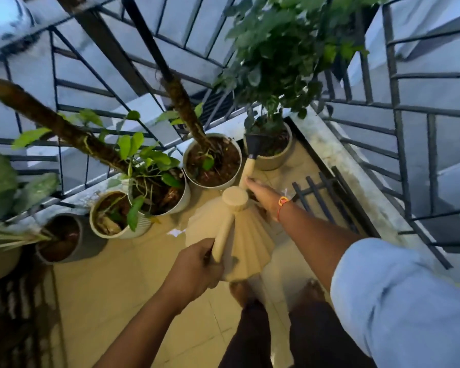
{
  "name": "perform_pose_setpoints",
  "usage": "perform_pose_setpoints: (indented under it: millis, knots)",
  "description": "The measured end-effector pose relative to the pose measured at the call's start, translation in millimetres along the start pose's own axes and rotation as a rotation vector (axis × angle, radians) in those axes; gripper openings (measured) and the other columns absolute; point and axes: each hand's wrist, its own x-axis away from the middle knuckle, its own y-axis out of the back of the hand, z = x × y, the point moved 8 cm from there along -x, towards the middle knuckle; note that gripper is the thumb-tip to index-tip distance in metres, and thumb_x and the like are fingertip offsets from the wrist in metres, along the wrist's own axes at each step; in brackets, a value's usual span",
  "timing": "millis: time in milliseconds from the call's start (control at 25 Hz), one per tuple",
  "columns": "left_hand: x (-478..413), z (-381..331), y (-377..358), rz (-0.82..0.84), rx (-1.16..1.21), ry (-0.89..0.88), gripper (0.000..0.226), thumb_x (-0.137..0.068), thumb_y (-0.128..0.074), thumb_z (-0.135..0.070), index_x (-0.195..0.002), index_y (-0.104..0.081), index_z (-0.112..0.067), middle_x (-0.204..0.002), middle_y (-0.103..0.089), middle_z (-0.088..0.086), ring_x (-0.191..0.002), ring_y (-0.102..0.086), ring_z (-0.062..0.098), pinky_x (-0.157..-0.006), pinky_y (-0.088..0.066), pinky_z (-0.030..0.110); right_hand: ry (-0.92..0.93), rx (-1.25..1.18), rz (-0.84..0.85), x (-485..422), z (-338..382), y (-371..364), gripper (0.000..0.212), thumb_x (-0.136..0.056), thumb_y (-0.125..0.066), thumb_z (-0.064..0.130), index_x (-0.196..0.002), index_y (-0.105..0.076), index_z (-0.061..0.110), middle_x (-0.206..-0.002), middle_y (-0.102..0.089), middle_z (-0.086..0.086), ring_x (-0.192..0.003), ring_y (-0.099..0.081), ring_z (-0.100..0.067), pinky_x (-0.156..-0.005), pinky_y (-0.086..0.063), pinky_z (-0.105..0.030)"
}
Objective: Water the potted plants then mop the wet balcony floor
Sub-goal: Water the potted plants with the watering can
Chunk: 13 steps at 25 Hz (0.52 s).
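L hand was clamped on the handle of the beige pleated plastic watering can; R hand fingers lay together, steadying the spout. Black rose sat just over the far beige pot w/ leafy plant. Risk, imo: overtilt → water spills past the rim onto the tiled floor.

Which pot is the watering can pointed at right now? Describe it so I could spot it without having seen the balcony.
Follow the row of pots along the railing to the far corner of the balcony. The last pot there sits beside the pale ledge, with the black rose of the watering can over its rim. Unlike its neighbours with thick bare stems, it carries a dense bush of small dark leaves.
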Motion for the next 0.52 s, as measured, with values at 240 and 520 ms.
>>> perform_pose_setpoints:
  millis: [240, 520]
  knots:
    - [-54.6, 5.6, 26.8, 0.017, -0.096, -0.044, 0.022, -0.093, -0.072, -0.013, -0.086, -0.064, -0.032, -0.072, -0.063, 0.002, -0.054, -0.053, 0.018, -0.044, -0.041, 0.023, 0.013, -0.115, -0.098, -61.7, -11.7, 2.2, 0.048, -0.1, -0.048, 0.057, -0.128, -0.06, 0.02, -0.12, -0.067, -0.011, -0.117, -0.063, -0.036, -0.104, -0.05, -0.052]
    - [-108.5, -8.4, 41.3, -0.341, -0.217, -0.118, 0.017, -0.101, -0.063, -0.021, -0.114, -0.069, -0.011, -0.096, -0.067, 0.005, -0.089, -0.062, 0.025, -0.069, -0.049, 0.031, 0.027, -0.025, -0.133, -111.9, -0.4, 24.3, 0.06, -0.101, -0.042, 0.059, -0.141, -0.054, 0.016, -0.132, -0.063, -0.011, -0.12, -0.06, -0.028, -0.107, -0.047, -0.051]
